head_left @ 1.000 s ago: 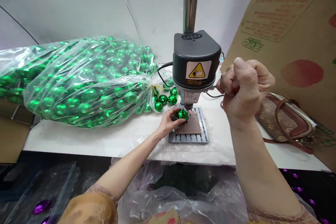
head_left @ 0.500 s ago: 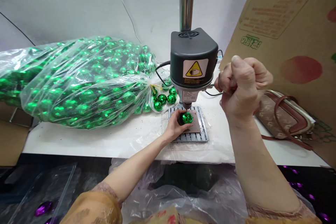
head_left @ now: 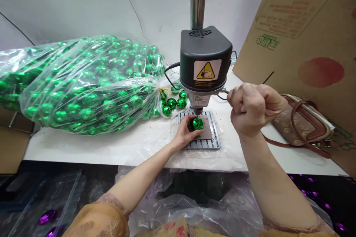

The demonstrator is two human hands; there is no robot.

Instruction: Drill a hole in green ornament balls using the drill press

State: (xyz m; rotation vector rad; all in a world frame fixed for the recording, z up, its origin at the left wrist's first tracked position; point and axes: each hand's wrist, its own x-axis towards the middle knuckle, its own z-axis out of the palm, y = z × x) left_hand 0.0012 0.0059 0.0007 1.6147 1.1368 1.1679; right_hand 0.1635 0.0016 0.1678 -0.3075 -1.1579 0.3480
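With thumb and fingers, my left hand (head_left: pixel 185 132) grips a shiny green faceted ball (head_left: pixel 198 123) on a brown pad (head_left: pixel 205 132). That pad lies on the slotted metal base (head_left: pixel 217 142) of a small drill press (head_left: pixel 205 57). The chuck (head_left: pixel 198 110) stands just above the ball; whether the bit touches it I cannot tell. My right hand (head_left: pixel 251 107) is a fist around the press's feed lever (head_left: pixel 225 90), of which only a short length shows. A dark thin rod sticks up behind that fist.
A clear bag (head_left: pixel 91 85) full of green balls lies at left, several loose balls (head_left: pixel 171 103) by its tied neck. A cardboard box (head_left: pixel 294 37) and a brown handbag (head_left: pixel 303 120) stand at right. Purple balls (head_left: pixel 47 217) lie below the table (head_left: pixel 91 152).
My right fist has come down with the lever, and a dark rod now shows behind it. My left hand and the green ball stay in place under the chuck.
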